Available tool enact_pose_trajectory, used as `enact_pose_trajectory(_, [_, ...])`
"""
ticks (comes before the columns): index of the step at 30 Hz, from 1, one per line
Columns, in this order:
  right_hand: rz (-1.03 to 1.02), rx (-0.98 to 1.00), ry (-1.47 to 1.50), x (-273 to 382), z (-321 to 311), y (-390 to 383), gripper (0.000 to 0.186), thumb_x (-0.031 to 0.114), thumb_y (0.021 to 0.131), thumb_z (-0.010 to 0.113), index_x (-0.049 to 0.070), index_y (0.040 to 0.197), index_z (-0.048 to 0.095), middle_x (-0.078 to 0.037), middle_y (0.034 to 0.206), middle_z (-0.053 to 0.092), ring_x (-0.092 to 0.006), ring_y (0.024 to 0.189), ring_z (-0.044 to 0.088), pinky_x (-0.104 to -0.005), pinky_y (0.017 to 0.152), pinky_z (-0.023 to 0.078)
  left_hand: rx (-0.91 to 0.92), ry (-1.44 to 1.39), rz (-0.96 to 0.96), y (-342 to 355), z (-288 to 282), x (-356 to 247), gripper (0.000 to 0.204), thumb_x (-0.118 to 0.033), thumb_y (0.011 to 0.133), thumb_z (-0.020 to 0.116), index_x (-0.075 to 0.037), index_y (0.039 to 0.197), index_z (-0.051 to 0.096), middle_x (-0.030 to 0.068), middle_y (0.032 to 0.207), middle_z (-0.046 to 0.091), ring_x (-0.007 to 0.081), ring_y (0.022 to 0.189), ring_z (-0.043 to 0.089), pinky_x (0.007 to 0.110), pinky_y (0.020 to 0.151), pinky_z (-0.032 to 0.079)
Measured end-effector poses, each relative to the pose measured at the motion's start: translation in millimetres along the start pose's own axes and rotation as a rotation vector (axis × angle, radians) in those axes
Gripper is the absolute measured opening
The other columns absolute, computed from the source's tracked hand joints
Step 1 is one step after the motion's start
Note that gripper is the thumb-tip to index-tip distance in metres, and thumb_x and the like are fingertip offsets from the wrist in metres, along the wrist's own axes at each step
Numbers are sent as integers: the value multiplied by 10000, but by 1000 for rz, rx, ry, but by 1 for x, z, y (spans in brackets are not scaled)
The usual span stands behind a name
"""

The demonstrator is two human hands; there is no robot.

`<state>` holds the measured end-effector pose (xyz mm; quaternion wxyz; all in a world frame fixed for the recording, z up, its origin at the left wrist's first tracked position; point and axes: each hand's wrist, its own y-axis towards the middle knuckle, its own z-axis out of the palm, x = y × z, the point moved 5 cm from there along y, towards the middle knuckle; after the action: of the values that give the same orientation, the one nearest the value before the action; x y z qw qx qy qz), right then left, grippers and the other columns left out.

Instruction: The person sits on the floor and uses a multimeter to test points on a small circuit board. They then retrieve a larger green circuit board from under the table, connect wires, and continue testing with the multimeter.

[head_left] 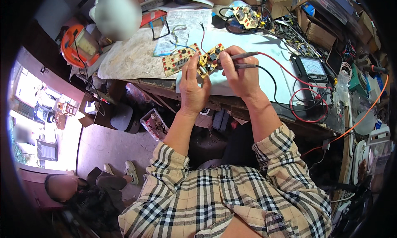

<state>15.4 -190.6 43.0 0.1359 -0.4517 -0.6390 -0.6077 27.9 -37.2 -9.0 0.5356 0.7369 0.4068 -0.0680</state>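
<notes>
My left hand [194, 91] is closed on the edge of a yellowish circuit board [215, 50] with components on it, over the front of the workbench. Beside it, partly behind my left fingers, lies a second board [178, 61] with a small digit display and red parts. Pinched in my right hand [244, 78] are two test probes [247, 55], one on a red lead and one on a black lead. Their tips point at the circuit board, but my fingers hide whether they touch it. The leads run right toward an analog multimeter [312, 67] with a needle dial.
A printed sheet [182, 25] and black-framed glasses [160, 30] lie beyond the boards. Another circuit board [247, 17] with a black cable sits farther back, beside a heap of loose parts [285, 35]. An orange cord [368, 111] crosses at right. A person [91, 192] sits at lower left.
</notes>
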Motion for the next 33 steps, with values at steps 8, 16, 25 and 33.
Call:
enact_pose_trajectory(8, [90,2,72,-4,1,-1,143,102,913,620,-17,836,638,-109,716,643,-170,568,628,-275,534,490,-38,-20,12,1,0,-5,620,-4,759,680,-23,1346,482,186,1187,578,340,1069,596,382,917,487])
enact_pose_trajectory(16, [28,69,132,-7,10,1,113,92,913,620,-8,864,644,-100,750,636,-163,617,614,-289,565,488,-31,-16,58,1,-1,-4,687,68,739,663,-36,1389,465,177,1193,582,325,1071,603,375,922,490])
enact_pose_trajectory(25, [-5,88,118,-7,12,1,112,99,915,613,8,856,637,-92,747,632,-168,632,605,-292,579,481,-27,-27,41,1,-1,-4,681,63,745,669,-35,1388,468,178,1173,585,326,1065,605,373,920,490])
enact_pose_trajectory(33, [-15,76,89,-9,12,0,116,104,915,608,6,860,634,-100,747,626,-182,646,608,-301,594,483,-5,-53,26,-1,0,-3,687,94,769,621,-62,1413,441,199,1275,552,370,1168,562,401,955,483])
